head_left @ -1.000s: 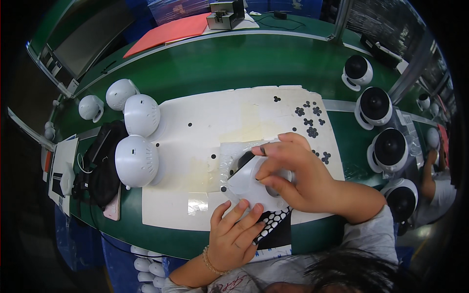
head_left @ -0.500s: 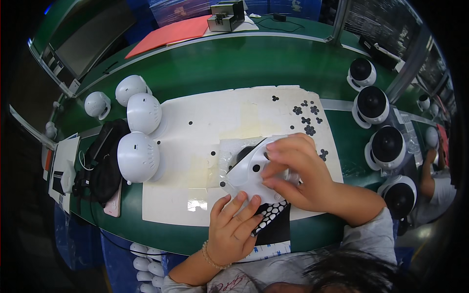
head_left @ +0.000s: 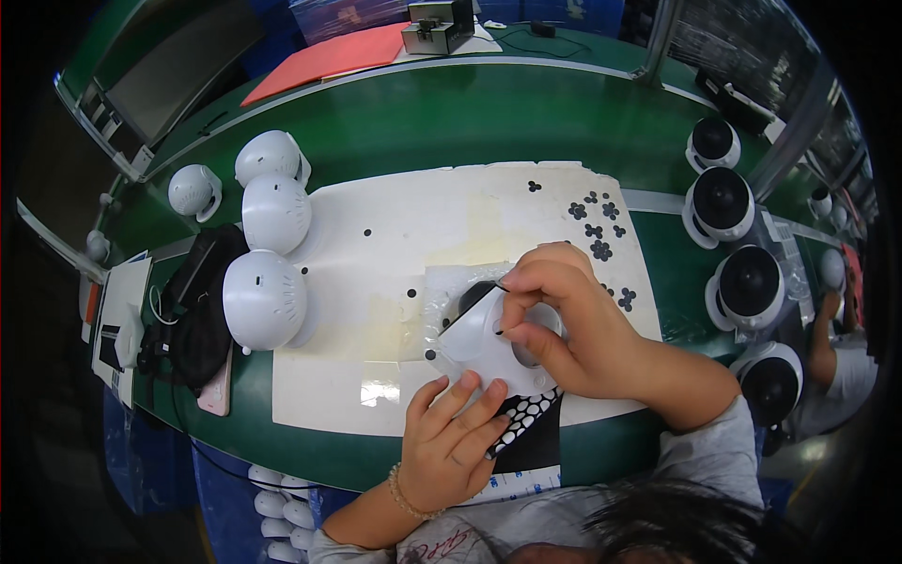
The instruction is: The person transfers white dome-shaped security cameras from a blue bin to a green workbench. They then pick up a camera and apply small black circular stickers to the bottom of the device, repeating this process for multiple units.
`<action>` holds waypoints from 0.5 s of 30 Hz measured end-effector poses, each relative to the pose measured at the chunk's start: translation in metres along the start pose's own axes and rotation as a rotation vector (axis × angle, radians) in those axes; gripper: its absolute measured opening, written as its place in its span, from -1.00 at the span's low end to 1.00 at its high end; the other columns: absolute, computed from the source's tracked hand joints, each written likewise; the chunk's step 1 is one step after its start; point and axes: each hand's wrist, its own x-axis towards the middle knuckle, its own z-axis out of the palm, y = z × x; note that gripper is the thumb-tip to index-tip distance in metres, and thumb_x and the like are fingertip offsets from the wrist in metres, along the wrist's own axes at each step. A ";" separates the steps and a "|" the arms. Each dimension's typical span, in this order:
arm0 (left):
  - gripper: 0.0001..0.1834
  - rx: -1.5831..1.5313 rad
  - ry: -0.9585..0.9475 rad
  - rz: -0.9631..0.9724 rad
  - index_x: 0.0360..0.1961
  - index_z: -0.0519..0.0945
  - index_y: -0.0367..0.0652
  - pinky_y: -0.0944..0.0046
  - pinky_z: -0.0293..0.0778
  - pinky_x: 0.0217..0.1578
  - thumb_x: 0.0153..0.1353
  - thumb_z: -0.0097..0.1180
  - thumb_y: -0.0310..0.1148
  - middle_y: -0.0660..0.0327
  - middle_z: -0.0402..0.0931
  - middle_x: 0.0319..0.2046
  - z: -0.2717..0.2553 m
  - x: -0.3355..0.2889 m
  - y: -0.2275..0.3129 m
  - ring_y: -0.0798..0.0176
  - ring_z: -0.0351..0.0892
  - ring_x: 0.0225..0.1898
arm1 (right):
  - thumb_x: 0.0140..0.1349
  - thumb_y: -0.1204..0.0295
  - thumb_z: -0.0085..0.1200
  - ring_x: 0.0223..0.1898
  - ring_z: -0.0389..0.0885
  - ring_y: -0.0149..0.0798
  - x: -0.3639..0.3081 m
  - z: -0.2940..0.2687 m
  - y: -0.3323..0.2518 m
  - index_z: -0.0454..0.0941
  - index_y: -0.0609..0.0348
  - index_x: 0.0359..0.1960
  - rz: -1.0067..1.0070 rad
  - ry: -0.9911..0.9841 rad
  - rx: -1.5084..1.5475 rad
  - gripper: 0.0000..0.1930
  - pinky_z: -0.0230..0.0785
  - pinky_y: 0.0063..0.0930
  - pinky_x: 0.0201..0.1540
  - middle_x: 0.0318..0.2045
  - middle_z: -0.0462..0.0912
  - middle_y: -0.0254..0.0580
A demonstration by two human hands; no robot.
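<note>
Housing (head_left: 474, 350) on the near right part of a pale board (head_left: 348, 211)

In the head view, red lettering runs across the front of the grey shirt (head_left: 432, 547), at the near side of the board. A white strip (head_left: 521, 481) at the board's near edge bears blue print, partly hidden by the left hand (head_left: 451, 456). Small marks on the domed units (head_left: 265, 299) at the board's left edge are too small to tell.

As for containers, a blue plastic-lined bin (head_left: 218, 470), below the board's near left corner, holds white rounded parts (head_left: 271, 505). A metal case (head_left: 432, 36) stands beyond the board's far edge; its inside is hidden.

The housing is white and tilted, over a clear wrap pad (head_left: 437, 291) on the board. The left fingers are slightly spread, tips on the housing's near edge and beside a black sheet with white dots (head_left: 526, 418); I cannot tell whether they grip. The right hand (head_left: 587, 334) curls its thumb and forefinger close together over the housing; whether anything sits between them is hidden.
</note>
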 end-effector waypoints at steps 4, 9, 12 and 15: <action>-0.78 -0.007 0.009 -0.002 -0.35 0.51 -0.17 0.00 0.19 -0.01 -0.12 -0.02 -0.50 0.13 0.42 -0.01 0.000 -0.001 0.000 0.08 0.23 0.15 | -0.01 0.63 -0.01 -0.21 0.39 -0.24 -0.001 -0.002 0.000 0.21 0.18 -0.02 0.071 -0.021 0.072 -0.55 -0.11 -0.06 0.13 -0.41 0.46 -0.37; -0.74 -0.016 -0.013 0.004 -0.34 0.51 -0.17 -0.02 0.18 -0.01 -0.16 0.00 -0.52 0.11 0.40 0.00 -0.001 -0.001 -0.001 0.04 0.21 0.15 | 0.03 0.62 -0.05 -0.24 0.41 -0.25 0.002 -0.003 -0.006 0.17 0.19 0.01 0.137 -0.057 0.058 -0.54 -0.18 -0.02 0.17 -0.42 0.45 -0.38; -0.67 -0.022 -0.035 0.043 -0.32 0.51 -0.19 -0.06 0.16 0.01 -0.26 0.04 -0.54 0.05 0.37 0.01 0.000 -0.004 -0.005 -0.05 0.17 0.16 | 0.04 0.62 -0.05 -0.24 0.42 -0.25 0.003 -0.003 -0.008 0.17 0.18 0.03 0.158 -0.076 0.035 -0.53 -0.17 -0.01 0.17 -0.42 0.45 -0.38; -0.71 -0.020 -0.019 0.018 -0.33 0.51 -0.19 -0.04 0.18 -0.01 -0.21 0.02 -0.53 0.07 0.39 0.00 -0.003 -0.004 -0.002 -0.01 0.19 0.15 | 0.03 0.61 -0.04 -0.23 0.42 -0.25 0.005 -0.003 -0.011 0.16 0.18 0.05 0.167 -0.110 0.039 -0.51 -0.16 -0.01 0.17 -0.42 0.45 -0.39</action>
